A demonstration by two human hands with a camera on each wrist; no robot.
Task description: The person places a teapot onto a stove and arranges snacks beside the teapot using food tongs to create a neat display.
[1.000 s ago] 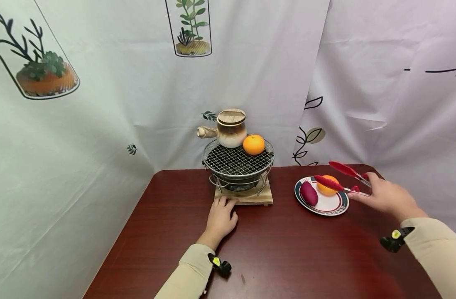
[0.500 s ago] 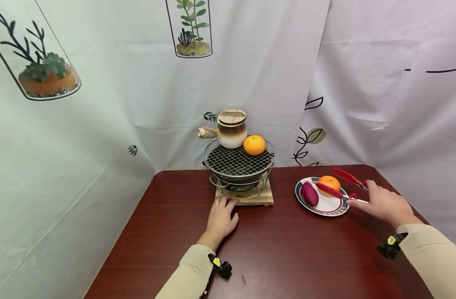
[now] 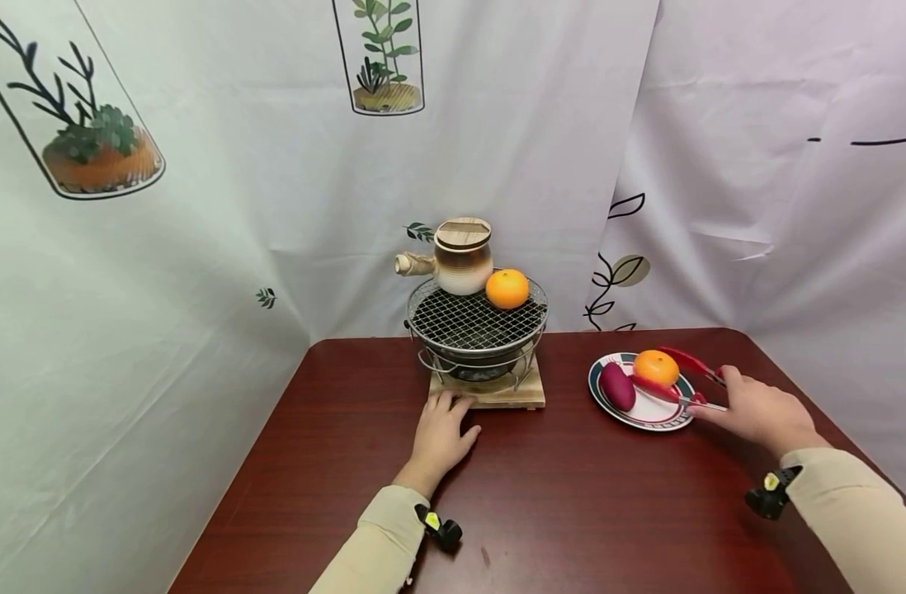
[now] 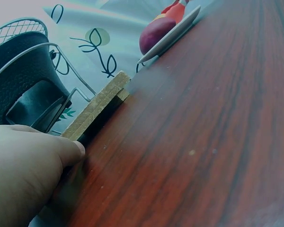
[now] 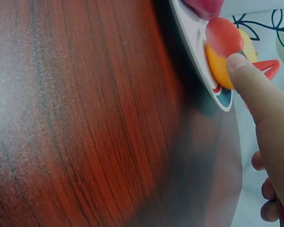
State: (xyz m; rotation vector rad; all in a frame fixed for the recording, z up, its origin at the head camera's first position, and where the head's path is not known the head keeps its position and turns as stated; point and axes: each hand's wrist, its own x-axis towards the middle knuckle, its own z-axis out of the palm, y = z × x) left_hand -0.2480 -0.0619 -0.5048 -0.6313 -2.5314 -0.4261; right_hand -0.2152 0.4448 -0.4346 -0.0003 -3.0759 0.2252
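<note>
My right hand [image 3: 766, 412] holds red-tipped tongs [image 3: 659, 390] over a patterned plate [image 3: 649, 410]. The two spread tips stand on either side of an orange [image 3: 656, 368]. Beside it on the plate lies a dark magenta oval piece [image 3: 617, 388], like a sweet potato. In the right wrist view, the thumb presses along one arm of the tongs [image 5: 223, 39], whose red tip overlaps the orange [image 5: 218, 66]. My left hand [image 3: 440, 437] rests with its fingertips at the front edge of a wooden board [image 3: 507, 398]; in the left wrist view its thumb [image 4: 73, 150] lies by the board's corner.
On the board stands a round tabletop grill [image 3: 471, 326] with a wire mesh top. A lidded pot [image 3: 462, 268] with a side handle and a second orange [image 3: 507, 289] sit on the mesh. Behind the brown table [image 3: 572, 495] hangs a printed white cloth [image 3: 542, 148].
My right hand has lowered the tongs, and their tips have come down from above the plate to both sides of the orange. The left hand has stayed at the board, its thumb slightly more spread.
</note>
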